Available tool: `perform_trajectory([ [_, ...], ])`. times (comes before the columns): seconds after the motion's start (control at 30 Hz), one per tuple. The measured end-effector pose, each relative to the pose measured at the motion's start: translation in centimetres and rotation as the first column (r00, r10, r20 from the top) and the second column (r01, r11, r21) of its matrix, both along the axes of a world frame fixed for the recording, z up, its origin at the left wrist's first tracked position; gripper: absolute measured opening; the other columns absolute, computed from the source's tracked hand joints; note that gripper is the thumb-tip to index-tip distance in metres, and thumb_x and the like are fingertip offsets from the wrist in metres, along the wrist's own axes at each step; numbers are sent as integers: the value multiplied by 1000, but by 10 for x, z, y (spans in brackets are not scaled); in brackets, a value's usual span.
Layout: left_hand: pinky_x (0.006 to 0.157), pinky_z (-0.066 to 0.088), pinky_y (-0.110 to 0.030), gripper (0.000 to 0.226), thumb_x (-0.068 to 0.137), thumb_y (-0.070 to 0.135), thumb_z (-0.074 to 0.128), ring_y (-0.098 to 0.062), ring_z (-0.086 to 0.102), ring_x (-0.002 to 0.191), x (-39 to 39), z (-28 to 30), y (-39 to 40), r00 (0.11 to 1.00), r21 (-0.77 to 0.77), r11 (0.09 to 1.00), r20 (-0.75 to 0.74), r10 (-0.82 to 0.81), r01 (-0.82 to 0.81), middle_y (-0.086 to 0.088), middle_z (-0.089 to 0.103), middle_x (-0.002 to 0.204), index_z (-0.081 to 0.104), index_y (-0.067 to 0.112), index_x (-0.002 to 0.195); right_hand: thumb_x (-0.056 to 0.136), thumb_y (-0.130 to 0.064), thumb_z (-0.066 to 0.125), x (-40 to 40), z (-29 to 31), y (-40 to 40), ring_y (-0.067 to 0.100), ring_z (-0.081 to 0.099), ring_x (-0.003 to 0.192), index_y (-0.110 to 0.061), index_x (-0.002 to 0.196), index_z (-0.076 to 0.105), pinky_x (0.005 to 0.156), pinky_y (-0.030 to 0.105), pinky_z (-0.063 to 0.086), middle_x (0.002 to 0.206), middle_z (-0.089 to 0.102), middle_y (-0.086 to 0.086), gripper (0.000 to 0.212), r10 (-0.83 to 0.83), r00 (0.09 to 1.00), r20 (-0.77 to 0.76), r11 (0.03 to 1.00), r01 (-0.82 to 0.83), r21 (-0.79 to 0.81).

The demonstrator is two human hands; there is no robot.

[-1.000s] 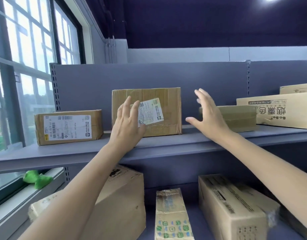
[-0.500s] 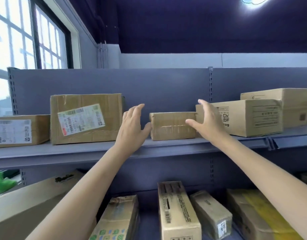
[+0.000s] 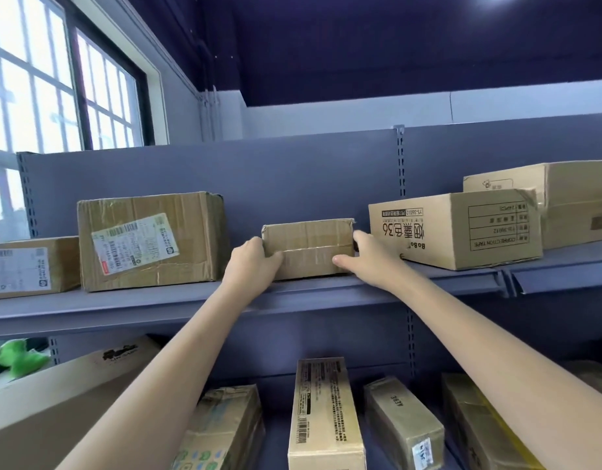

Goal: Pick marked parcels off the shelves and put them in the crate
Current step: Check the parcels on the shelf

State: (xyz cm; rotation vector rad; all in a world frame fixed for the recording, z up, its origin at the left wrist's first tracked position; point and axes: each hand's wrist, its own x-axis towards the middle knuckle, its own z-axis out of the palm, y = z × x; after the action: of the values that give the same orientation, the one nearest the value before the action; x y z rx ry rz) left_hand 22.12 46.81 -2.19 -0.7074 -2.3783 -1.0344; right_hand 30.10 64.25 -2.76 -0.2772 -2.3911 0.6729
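While both arms reach up from the bottom of the frame, a small plain cardboard parcel (image 3: pixel 308 247) at centre frame sits on the grey upper shelf (image 3: pixel 150 301), caught between the two hands: the left hand (image 3: pixel 250 266) wraps the parcel's left end with its thumb across the front face, and the right hand (image 3: pixel 369 257) clasps the right end, thumb pointing left along the front and fingers curled behind the corner, so each grip is closed on the parcel. No writing can be read on its taped front. Just to its right stands a box printed upside down with "BoBo", "36" and "CORRECTION TAPE" (image 3: pixel 455 228), with a taller plain box (image 3: pixel 577 201) behind it at the right edge. To the left of centre a larger carton with a tilted white shipping label (image 3: pixel 150 240) carries barcodes too small to read, and a labelled box at the left edge (image 3: pixel 31 268) is cut off by the frame. Below, in the lower half, narrow printed cartons (image 3: pixel 325 415) lie on the lower shelf. Half a second earlier both hands hung spread and apart from the parcel; they have since closed onto its ends.
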Motion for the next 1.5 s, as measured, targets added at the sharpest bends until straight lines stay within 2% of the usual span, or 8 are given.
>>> perform_trajectory([
  [0.17, 60, 31, -31, 28, 87, 26, 54, -26, 49, 78, 23, 12, -7, 996, 176, 982, -54, -65, 74, -8, 58, 81, 59, -2, 91, 85, -32, 61, 24, 8, -9, 6, 48, 102, -21, 138, 34, 82, 15, 33, 117, 55, -11, 61, 154, 953, -261, 986, -166, -23],
  [0.27, 55, 36, -29, 28, 83, 30, 58, -21, 50, 75, 40, 28, -13, 984, 307, 935, -86, -158, 177, -3, 59, 80, 61, 4, 93, 76, -35, 67, 37, 22, -14, 2, 41, 124, -23, 146, 21, 107, 25, 31, 139, 41, -15, 84, 308, 867, -391, 926, -368, -87],
  [0.47, 75, 48, -32, 11, 80, 17, 63, -16, 57, 76, 70, 55, -41, 937, 528, 778, -117, -329, 339, 3, 62, 76, 59, 24, 72, 71, -20, 74, 70, 41, -26, 8, 33, 134, -23, 149, -5, 108, 25, 34, 150, 25, -7, 110, 445, 818, -365, 874, -485, -22],
  [0.6, 72, 53, -29, 10, 87, 18, 59, -12, 60, 70, 89, 59, -66, 900, 570, 718, -98, -424, 400, 3, 61, 76, 59, 19, 78, 77, -9, 71, 89, 43, -43, 4, 43, 117, -32, 139, 23, 90, 10, 41, 125, 49, -13, 83, 396, 810, -432, 914, -392, 103],
  [0.8, 73, 51, -26, 13, 90, 33, 52, -3, 65, 80, 102, 29, -101, 794, 506, 652, -119, -596, 565, 8, 65, 91, 54, 25, 101, 71, -17, 77, 99, 31, -74, 6, 61, 91, -17, 107, 62, 81, 20, 50, 99, 66, -7, 39, 330, 749, -574, 866, -482, -131],
  [1.17, 61, 50, -11, 16, 90, 14, 56, 0, 68, 78, 108, -29, -139, 769, 635, 557, -93, -632, 535, 8, 69, 93, 56, 22, 105, 71, -27, 74, 100, -4, -117, 11, 66, 89, -11, 110, 60, 63, 22, 51, 103, 67, 0, 44, 367, 820, -440, 766, -535, -356],
  [1.33, 61, 52, -15, 23, 85, 13, 63, -6, 70, 77, 107, -38, -145, 767, 653, 558, -55, -639, 512, 9, 74, 85, 60, 20, 107, 56, -44, 77, 105, -26, -121, 20, 62, 104, -19, 112, 53, 96, 48, 47, 109, 64, 3, 66, 388, 874, -293, 720, -486, -495],
  [1.5, 59, 54, -18, 38, 81, 13, 67, -10, 71, 75, 107, -37, -151, 773, 587, 635, 25, -634, 502, 1, 72, 92, 58, 15, 118, 56, -46, 70, 111, -28, -116, 16, 53, 113, -20, 136, 36, 96, 41, 45, 121, 56, 1, 91, 433, 881, -190, 723, -465, -511],
])
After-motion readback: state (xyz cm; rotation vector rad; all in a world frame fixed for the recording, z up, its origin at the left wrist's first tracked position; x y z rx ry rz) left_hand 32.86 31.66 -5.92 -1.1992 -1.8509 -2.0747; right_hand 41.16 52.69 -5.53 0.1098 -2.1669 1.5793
